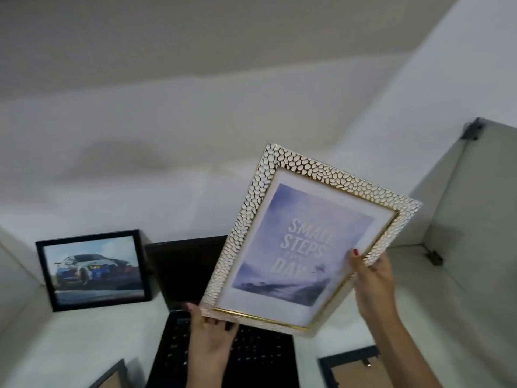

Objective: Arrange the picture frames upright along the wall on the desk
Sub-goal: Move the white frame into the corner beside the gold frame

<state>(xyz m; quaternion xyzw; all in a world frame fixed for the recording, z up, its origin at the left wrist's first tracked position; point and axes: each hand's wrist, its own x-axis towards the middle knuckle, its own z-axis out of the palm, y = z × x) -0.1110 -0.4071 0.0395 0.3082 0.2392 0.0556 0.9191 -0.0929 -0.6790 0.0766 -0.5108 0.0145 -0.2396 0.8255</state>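
Both hands held the pebbled frame (310, 236) in the air above the laptop (212, 326), tilted and clear of the counter (92, 334). The left hand (208, 336) closed on its lower left corner, fingers curled under the edge. The right hand (372, 278) gripped the lower right side, thumb on the glass.

To seat it well, the frame probably needed turning until its bottom edge ran level, then lowering to the wall (195, 163) to the right of the laptop, where bare counter showed. The base should likely touch down first, a little out from the wall, so the top could lean back and rest. Keeping one hand low under the weight while the other steadied the side would guard against a slip, and the thumb would do better off the glass. Whether a rear stand existed could not be told from the front.

The frame was a white rectangle with a raised cobbled pattern picked out in gold and a thin gold inner lip. Its print showed a blue-violet wash with pale lettering, "SMALL STEPS" and "DAY" legible.

To the left of the laptop, the car frame (93, 270) already stood leaning at the wall. Two more dark frames lay face down near the laptop's front edge, one to the left (112, 376), one to the right (352, 371).
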